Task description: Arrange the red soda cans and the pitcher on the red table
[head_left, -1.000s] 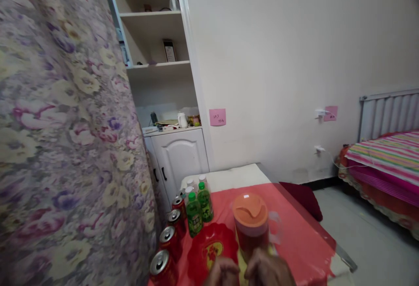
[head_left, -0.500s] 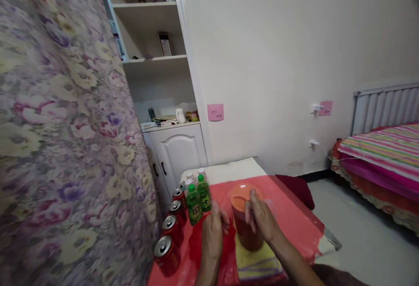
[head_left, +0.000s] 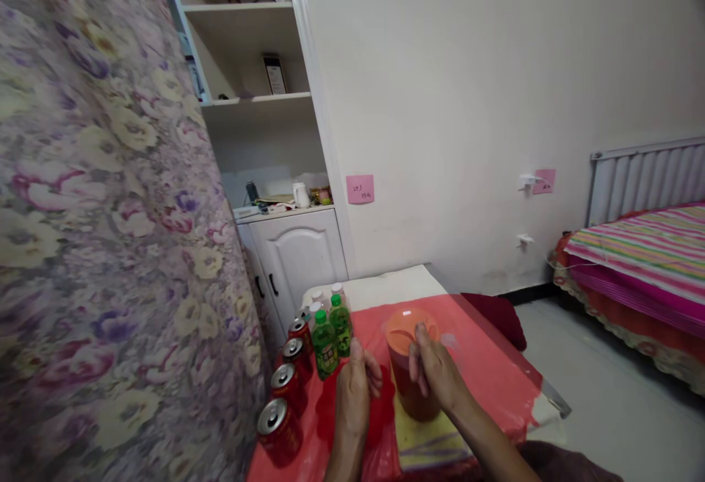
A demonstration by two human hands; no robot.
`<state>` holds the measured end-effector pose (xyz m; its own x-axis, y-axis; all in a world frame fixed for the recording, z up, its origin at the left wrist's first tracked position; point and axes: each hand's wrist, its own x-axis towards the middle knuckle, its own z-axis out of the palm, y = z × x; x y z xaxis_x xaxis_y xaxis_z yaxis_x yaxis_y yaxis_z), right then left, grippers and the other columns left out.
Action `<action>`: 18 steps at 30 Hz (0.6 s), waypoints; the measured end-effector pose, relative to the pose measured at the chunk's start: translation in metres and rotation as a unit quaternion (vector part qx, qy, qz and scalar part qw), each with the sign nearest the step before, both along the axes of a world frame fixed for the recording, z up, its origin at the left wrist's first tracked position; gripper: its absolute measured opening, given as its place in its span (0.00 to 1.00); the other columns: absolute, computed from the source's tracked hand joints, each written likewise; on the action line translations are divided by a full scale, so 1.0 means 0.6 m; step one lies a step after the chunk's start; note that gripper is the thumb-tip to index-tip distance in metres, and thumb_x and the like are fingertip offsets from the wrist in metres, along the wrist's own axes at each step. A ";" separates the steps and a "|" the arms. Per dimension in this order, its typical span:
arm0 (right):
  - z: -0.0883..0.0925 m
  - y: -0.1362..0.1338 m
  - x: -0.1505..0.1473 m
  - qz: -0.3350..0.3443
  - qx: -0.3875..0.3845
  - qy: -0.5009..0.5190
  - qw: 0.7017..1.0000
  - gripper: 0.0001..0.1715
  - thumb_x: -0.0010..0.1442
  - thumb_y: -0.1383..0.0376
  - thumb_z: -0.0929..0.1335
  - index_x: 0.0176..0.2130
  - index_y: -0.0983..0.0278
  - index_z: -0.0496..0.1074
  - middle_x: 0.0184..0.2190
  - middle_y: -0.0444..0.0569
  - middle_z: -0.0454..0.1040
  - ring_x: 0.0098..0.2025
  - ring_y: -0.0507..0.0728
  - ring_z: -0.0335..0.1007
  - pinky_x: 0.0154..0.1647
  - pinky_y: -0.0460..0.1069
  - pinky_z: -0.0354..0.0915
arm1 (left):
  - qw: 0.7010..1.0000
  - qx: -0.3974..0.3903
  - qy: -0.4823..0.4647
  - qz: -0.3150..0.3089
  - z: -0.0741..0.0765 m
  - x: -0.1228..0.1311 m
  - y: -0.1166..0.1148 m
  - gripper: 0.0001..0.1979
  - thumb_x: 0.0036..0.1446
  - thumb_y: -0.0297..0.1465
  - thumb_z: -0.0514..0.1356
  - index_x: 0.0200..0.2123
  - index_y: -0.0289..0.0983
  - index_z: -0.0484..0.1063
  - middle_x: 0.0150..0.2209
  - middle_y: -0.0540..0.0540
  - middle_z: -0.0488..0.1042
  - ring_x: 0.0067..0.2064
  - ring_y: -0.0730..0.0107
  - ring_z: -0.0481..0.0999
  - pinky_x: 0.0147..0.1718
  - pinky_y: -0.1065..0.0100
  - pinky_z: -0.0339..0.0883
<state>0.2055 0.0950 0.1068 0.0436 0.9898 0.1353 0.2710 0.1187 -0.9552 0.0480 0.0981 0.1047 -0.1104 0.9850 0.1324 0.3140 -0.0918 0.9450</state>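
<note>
My left hand (head_left: pixel 353 394) is held over a red scalloped dish (head_left: pixel 380 412), thumb up and fingers loosely bent and apart, with nothing in it. In front of a tall pitcher (head_left: pixel 405 379) with an orange lid (head_left: pixel 402 330) is my right hand (head_left: pixel 438 370), its thumb raised and fingers half curled, seemingly holding nothing. The hand hides part of the pitcher, so I cannot tell whether they touch. Brownish-red in its body, the pitcher stands upright on a yellow cloth (head_left: pixel 427 441). Two green-capped drink bottles (head_left: pixel 324 350) are just beyond my left hand.
Several red drink cans (head_left: pixel 280 434) line the table's left side. White-capped bottles (head_left: pixel 337 291) stand behind the green ones. A red cover (head_left: pixel 485 372) lies over the table, beside a floral curtain (head_left: pixel 110 247). The cabinet (head_left: pixel 297 254) and bed (head_left: pixel 633 269) are farther off.
The view has shifted very slightly, moving everything a little to the left in the picture. Both hands keep nearly the same pose, and the pitcher stays in place.
</note>
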 end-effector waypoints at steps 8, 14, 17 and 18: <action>0.003 -0.002 -0.004 0.023 0.017 -0.001 1.000 0.47 0.65 0.38 0.43 0.12 0.59 0.61 0.08 0.41 0.58 0.16 0.52 0.60 0.32 0.49 0.61 | 0.999 0.001 -0.049 -0.014 0.002 0.000 0.004 0.37 0.62 0.58 0.36 0.17 0.42 0.66 0.15 0.50 0.65 0.19 0.67 0.65 0.21 0.67 0.55; 0.018 -0.012 -0.013 0.030 0.029 -0.010 0.999 0.48 0.64 0.37 0.41 0.11 0.58 0.58 0.08 0.42 0.56 0.17 0.53 0.61 0.33 0.50 0.62 | 0.998 0.009 -0.057 -0.021 0.006 -0.003 -0.002 0.37 0.61 0.59 0.37 0.16 0.42 0.67 0.16 0.49 0.68 0.19 0.66 0.66 0.22 0.66 0.55; 0.019 -0.011 -0.015 0.032 0.030 -0.016 0.999 0.49 0.63 0.36 0.39 0.11 0.58 0.58 0.08 0.42 0.56 0.17 0.53 0.61 0.33 0.50 0.62 | 0.998 0.007 -0.054 -0.018 0.011 -0.003 -0.004 0.37 0.61 0.59 0.37 0.16 0.42 0.67 0.15 0.49 0.67 0.19 0.66 0.66 0.21 0.66 0.55; 0.019 -0.011 -0.015 0.032 0.026 -0.013 0.999 0.49 0.63 0.36 0.39 0.11 0.58 0.58 0.08 0.42 0.56 0.17 0.53 0.62 0.33 0.50 0.62 | 0.998 0.007 -0.053 -0.017 0.013 -0.003 -0.004 0.37 0.62 0.58 0.37 0.16 0.42 0.67 0.15 0.50 0.66 0.19 0.66 0.66 0.21 0.66 0.55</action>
<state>0.1962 0.0885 0.1184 -0.0248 0.9821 0.1869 0.2863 0.1861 -0.9399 0.0460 0.0957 0.1126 -0.0904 0.9865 0.1363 0.2096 -0.1150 0.9710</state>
